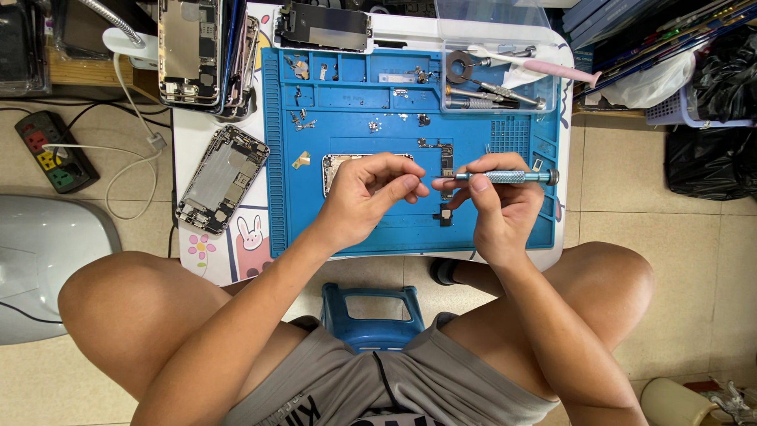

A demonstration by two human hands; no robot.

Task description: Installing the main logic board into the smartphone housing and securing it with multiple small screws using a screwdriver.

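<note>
My right hand (498, 207) pinches a slim knurled metal screwdriver (509, 177), lying level, tip toward 9 o'clock | my left hand (369, 197) has fingers curled together at the tip, what they pinch I cannot tell | below: open phone shell (341, 163) on blue ribbed rubber mat (347, 229) | small white table (201, 138), beige tiled floor (615, 166) | another grey phone frame (222, 178) at 9 o'clock.

You're sitting at a small phone-repair workbench, set up informally on a tiled floor (102, 379). A blue repair mat (394, 229) with moulded compartments covers the low white desk (221, 260), its trays scattered with tiny screws and brackets. Opened phone housings (222, 178) lie beside it, more are stacked at the back (206, 55), and a clear box holds precision drivers (493, 93). A power strip (55, 150) lies on the floor to your left, and a blue plastic stool (372, 315) stands between your knees.
</note>
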